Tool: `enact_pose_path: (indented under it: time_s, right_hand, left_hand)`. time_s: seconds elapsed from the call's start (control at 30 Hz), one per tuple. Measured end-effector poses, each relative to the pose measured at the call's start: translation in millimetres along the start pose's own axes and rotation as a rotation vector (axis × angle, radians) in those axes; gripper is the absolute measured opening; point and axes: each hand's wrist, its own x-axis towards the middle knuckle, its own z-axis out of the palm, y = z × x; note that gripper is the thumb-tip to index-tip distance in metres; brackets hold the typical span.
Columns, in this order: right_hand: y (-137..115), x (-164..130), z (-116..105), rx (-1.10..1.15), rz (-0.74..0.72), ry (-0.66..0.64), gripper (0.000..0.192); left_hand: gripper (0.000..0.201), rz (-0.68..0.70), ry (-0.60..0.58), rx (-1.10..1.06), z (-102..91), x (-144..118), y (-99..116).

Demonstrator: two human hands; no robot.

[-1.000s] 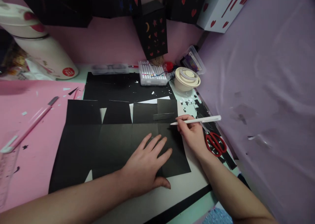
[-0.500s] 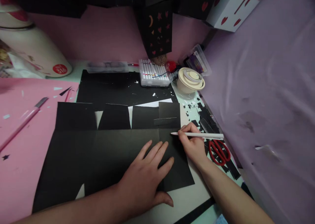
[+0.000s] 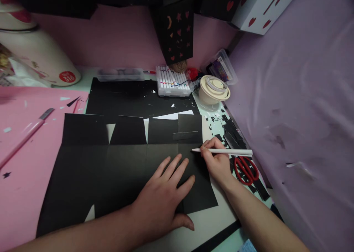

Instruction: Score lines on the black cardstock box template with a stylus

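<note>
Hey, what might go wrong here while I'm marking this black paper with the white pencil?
The left hand pins only the right part of the black paper, so its left side may shift. The right hand holds the white pencil close to the open red scissors; the wrist might catch them.

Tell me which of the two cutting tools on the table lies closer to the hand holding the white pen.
The red-handled scissors, lying just right of the right hand. The pink craft knife lies far off on the pink sheet at the left.
</note>
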Motion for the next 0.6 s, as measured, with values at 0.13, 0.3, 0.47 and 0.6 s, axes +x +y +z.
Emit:
enact_pose_path:
  time_s: [0.13, 0.3, 0.47, 0.6]
  right_hand:
    - [3.8, -0.7, -0.7, -0.090, 0.030, -0.029, 0.022]
    - [2.4, -1.7, -0.9, -0.061, 0.018, -0.011, 0.023]
    - [-1.9, -2.1, -1.2, 0.013, 0.012, 0.020, 0.027]
    - [-1.3, -2.7, -1.7, -0.005, 0.029, -0.013, 0.027]
  left_hand:
    - [0.089, 0.003, 0.006, 0.009, 0.2, 0.1, -0.3]
    - [0.088, 0.003, 0.009, 0.008, -0.7, -0.7, -0.5]
    - [0.090, 0.005, 0.013, 0.006, 0.8, -1.0, -0.5]
    - [0.090, 0.002, 0.023, 0.007, 2.4, -0.6, -0.2]
